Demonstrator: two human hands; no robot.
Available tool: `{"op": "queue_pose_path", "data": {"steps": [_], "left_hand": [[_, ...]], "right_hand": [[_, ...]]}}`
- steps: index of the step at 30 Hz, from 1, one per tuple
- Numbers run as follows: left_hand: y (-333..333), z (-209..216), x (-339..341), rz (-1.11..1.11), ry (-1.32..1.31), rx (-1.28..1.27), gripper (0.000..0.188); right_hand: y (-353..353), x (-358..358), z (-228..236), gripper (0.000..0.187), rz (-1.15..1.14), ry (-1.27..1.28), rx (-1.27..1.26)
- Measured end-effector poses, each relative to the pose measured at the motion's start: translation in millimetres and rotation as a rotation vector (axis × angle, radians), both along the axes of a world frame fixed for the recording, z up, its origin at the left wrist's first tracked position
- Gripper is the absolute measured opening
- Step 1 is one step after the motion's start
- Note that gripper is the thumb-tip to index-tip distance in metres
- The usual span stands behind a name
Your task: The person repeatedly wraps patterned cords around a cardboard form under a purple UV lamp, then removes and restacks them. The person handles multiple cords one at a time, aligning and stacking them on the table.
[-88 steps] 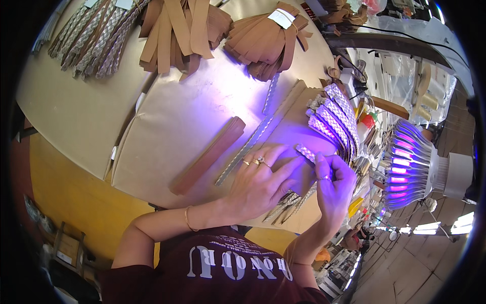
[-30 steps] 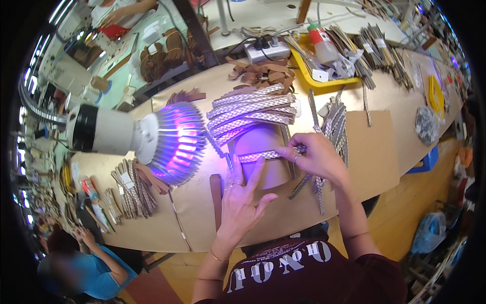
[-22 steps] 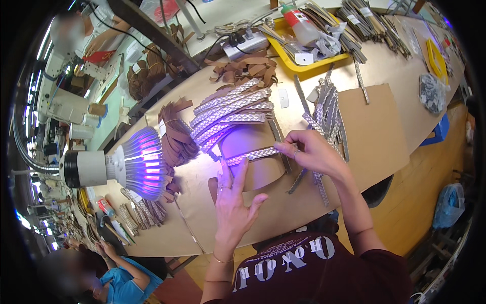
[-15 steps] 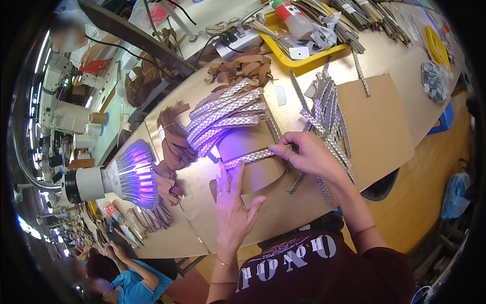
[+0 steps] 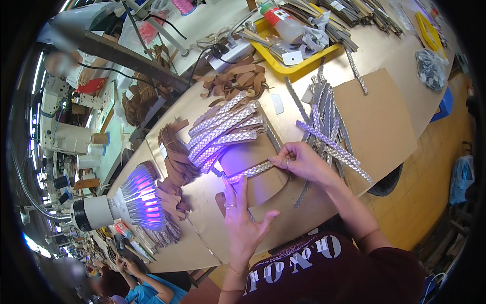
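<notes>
A silver-white braided strap [image 5: 257,171] lies across a tan card sheet [image 5: 248,152] on the table. My right hand [image 5: 304,161] pinches its right end between thumb and fingertips. At its left end, my left hand [image 5: 244,218] rests two outstretched fingertips on or against the strap, with the thumb spread wide. Just beyond the strap, a thick bundle of similar braided straps [image 5: 223,133] is heaped over the sheet's far part. More grey and silver braided straps [image 5: 326,114] lie in a loose pile past my right hand.
A lamp [image 5: 139,198] with a purple glow stands left of the work. Brown strip bundles [image 5: 174,147] and loose brown strips [image 5: 237,80] lie behind. A yellow tray [image 5: 298,69] holds a bottle. Flat cardboard [image 5: 377,109] is at the right. Other people work at the left.
The whole view has shifted slightly. Both hands stay at the same strap, the right pinching one end and the left fingertips at the other, with little visible movement.
</notes>
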State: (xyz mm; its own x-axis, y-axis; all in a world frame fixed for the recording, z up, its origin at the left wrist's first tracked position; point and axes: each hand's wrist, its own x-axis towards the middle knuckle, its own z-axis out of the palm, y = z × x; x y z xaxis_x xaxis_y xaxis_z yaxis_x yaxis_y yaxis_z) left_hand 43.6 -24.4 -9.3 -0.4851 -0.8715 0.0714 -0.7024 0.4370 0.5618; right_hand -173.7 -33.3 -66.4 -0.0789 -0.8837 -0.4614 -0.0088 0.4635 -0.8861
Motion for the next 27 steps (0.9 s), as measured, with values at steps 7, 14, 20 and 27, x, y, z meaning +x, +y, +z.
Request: {"op": "queue_pose_path", "data": {"steps": [7,14,20,27], "left_hand": [[2,-3,0,0.019,0.048,0.034,0.101],[3,-5,-1,0.015,0.009,-0.056,0.105],[5,-1,-4,0.031,0.015,-0.054,0.100],[6,-7,-4,0.045,-0.007,-0.095,0.087]], "right_hand": [[0,11,-11,0.039,-0.092,0.063,-0.051],[7,27,-9,0.037,-0.171,0.270,-0.073],[13,44,-3,0.025,-0.254,0.506,-0.233],[8,43,2,0.027,-0.376,0.661,-0.422]]}}
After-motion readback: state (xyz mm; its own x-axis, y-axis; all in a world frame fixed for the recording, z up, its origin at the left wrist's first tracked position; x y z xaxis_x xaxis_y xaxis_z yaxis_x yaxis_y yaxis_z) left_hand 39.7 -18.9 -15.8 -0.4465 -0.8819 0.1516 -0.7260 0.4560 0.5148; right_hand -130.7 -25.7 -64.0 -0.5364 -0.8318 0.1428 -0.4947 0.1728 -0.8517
